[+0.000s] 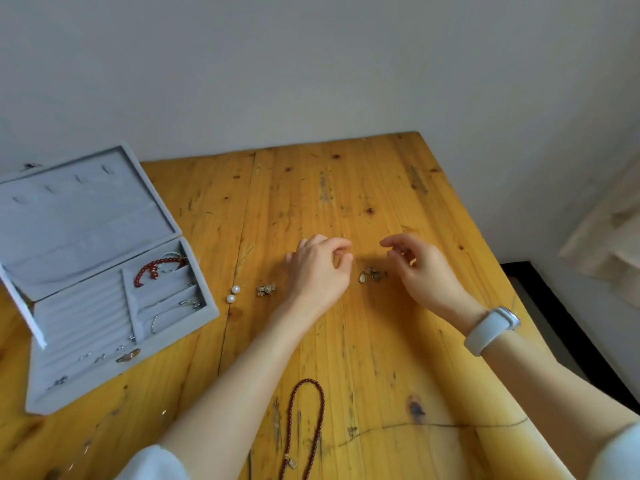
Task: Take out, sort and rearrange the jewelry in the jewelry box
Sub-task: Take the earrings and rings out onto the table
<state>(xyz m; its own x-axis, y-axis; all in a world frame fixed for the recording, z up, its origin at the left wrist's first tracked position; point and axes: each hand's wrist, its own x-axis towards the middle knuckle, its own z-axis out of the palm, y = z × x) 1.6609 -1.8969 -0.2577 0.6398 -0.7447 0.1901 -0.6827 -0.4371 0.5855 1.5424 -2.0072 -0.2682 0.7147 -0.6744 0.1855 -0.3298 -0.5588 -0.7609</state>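
Head view, looking down on a wooden table (346, 188). Grey velvet jewelry box (104, 306) at nine o'clock, lid propped open toward the wall. Inside, a red bead bracelet (157, 266) in the far right compartment, a thin silver chain (173, 311) in the compartment nearer the viewer, small earrings (100, 358) along the ring rolls at the near left. Just right of the box, two white pearls (233, 294) side by side on the wood, then a small gold-toned cluster (266, 289) beside them. At centre, a second heap of small gold-toned pieces (371, 274), lying between the two hands. Left hand (318, 268) raised just over the table, thumb and forefinger curled together at the tips as if pinching; cannot tell whether anything sits between them. Right hand (415, 265) at two o'clock from the heap, fingers loosely curled, holding nothing visible, a white wristband (491, 329) on the wrist. Hands near each other, not touching. At six o'clock, a dark red bead necklace (308, 420) looped on the wood with a small gold pendant (291, 462) at the near end. Plain pale wall (311, 64) beyond the table at twelve o'clock.
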